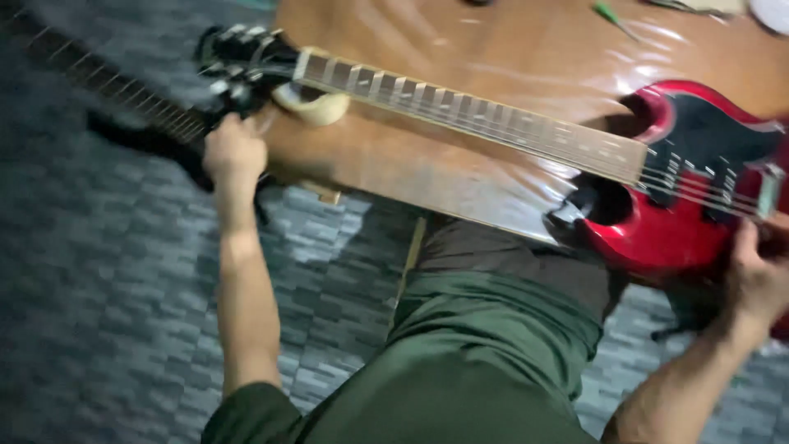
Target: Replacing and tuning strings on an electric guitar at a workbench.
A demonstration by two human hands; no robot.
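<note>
A: Item one, fingers?
B: Left hand (234, 152) fingers curled shut on the headstock (242, 62), at the tuners, past the counter's left edge. Right hand (760, 275) fingers hooked over the red body (657, 234); blurred, so whether they close on it I cannot tell.

A: Item two, the guitar (493, 123)?
B: Lies strings up across the wooden counter (493, 41), neck on a pale rest (316, 107), body overhanging the near edge. Likely heavy, stiff, glossy and slippery. Hold neck and body, not strings.

A: Room?
B: Grey floor (99, 312) to the left; a green screwdriver (612, 16) at the far edge.
</note>
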